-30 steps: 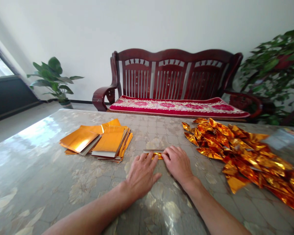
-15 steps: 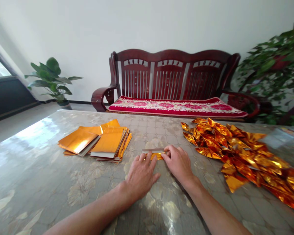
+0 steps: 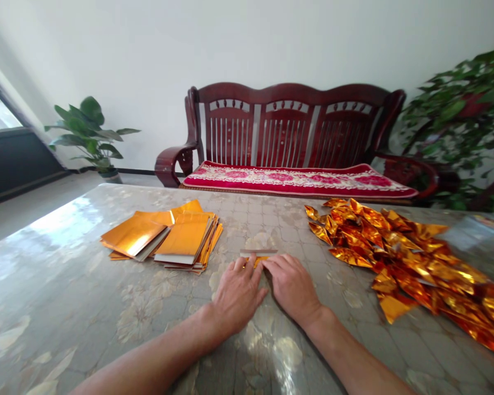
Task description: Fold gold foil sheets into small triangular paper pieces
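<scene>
A small sheet of gold foil paper (image 3: 261,259), folded into a narrow strip, lies on the table in front of me. Its pale grey backing shows along the far edge. My left hand (image 3: 239,291) lies over the strip's left part, fingers stretched and spread, the thumb apart. Bent fingers of my right hand (image 3: 293,282) press together on the strip's right part, close to the left fingertips; its thumb is hidden. To the left sit stacks of flat gold foil sheets (image 3: 183,235). A heap of folded gold foil pieces (image 3: 395,252) spreads out on the right.
A patterned, glossy cover lies on the table (image 3: 107,323). Some clear plastic (image 3: 473,233) rests at the right edge. Beyond the table stand a dark red wooden bench (image 3: 286,129) with a floral cushion (image 3: 296,180), a potted plant (image 3: 93,134) and a leafy plant (image 3: 465,104).
My right hand has moved left along the strip, from its right end toward my left hand, and now covers more of it. My left hand stays nearly in place.
</scene>
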{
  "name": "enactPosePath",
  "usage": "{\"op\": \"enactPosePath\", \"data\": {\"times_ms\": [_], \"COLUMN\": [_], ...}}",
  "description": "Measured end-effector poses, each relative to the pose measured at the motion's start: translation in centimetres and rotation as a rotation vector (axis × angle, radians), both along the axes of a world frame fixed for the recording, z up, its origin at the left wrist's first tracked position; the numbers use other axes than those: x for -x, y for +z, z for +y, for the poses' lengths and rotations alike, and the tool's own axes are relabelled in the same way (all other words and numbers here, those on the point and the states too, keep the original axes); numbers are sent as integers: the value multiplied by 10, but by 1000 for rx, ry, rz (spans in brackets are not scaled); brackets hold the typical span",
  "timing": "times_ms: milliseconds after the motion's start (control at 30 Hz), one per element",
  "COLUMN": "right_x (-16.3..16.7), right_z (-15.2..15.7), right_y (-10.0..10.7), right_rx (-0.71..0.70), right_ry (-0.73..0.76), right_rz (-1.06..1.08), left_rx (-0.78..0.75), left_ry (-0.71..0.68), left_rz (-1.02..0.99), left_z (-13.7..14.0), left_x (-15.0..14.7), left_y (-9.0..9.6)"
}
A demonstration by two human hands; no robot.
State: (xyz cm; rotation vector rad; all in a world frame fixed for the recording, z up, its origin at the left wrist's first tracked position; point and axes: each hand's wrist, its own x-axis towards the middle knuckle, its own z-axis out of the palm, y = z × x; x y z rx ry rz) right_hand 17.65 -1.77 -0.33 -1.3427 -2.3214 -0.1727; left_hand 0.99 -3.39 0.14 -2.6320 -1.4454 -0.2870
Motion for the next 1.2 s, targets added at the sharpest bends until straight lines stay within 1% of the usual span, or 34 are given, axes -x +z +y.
{"op": "enactPosePath", "data": {"times_ms": [133,267,400,533,633,667,733,800,867,1000,1200], "right_x": [2,1,-4,-16,-24,-25,-25,-21,-15,-8,-5], "right_z": [-4,-5,-1,6,8,7,5,3,1,2,5], "right_y": [0,0,0,3,8,10,14,17,18,17,13], "right_rx": [37,56,79,77,31,13,-4,6,18,2,-74], "right_ry": [-18,-62,-51,-106,-147,-134,-59,46,109,128,131], "right_rz": [-62,-126,-137,-128,-143,-148,-156,-168,-177,-203,-272], "left_rx": [-9,-25,-16,29,74,83,106,133,158,198,169], "left_ry": [1,4,-7,-68,-101,-98,-88,-99,-115,-129,-46], "left_rz": [27,67,66,5,-81,-108,-163,-214,-262,-330,-306], "left_z": [1,0,-3,-9,-8,-6,-1,5,10,14,21], "left_x": [4,14,23,20,16,15,16,18,20,24,28], "left_y": [1,0,2,11,14,14,12,10,8,9,7]}}
